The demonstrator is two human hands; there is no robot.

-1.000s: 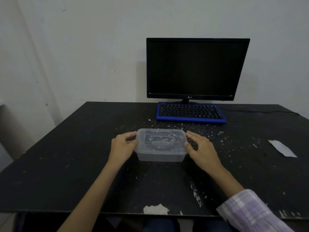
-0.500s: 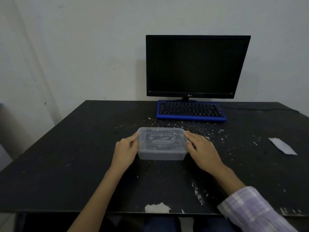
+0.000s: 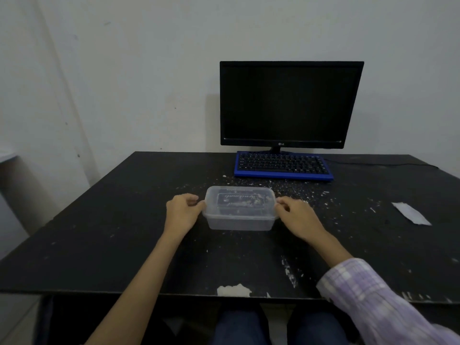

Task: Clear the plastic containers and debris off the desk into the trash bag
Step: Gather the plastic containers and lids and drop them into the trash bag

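A clear rectangular plastic container [image 3: 240, 221] sits on the black desk [image 3: 104, 220] in front of me. Something dark shows through its top. My left hand [image 3: 183, 211] pinches the rim at its left end. My right hand [image 3: 297, 215] pinches the rim at its right end. Small white debris [image 3: 296, 189] is scattered on the desk between the container and the keyboard. A white paper scrap [image 3: 410, 212] lies flat at the right. No trash bag is in view.
A blue-framed keyboard [image 3: 282, 165] and a dark monitor [image 3: 290, 104] stand at the back of the desk, with a cable [image 3: 388, 164] running right. A chipped white patch [image 3: 234, 290] marks the desk's front edge. My knees show under the desk.
Both hands have shifted from flat against the container's sides to a finger pinch on its rim at each end. The container stays in about the same spot.
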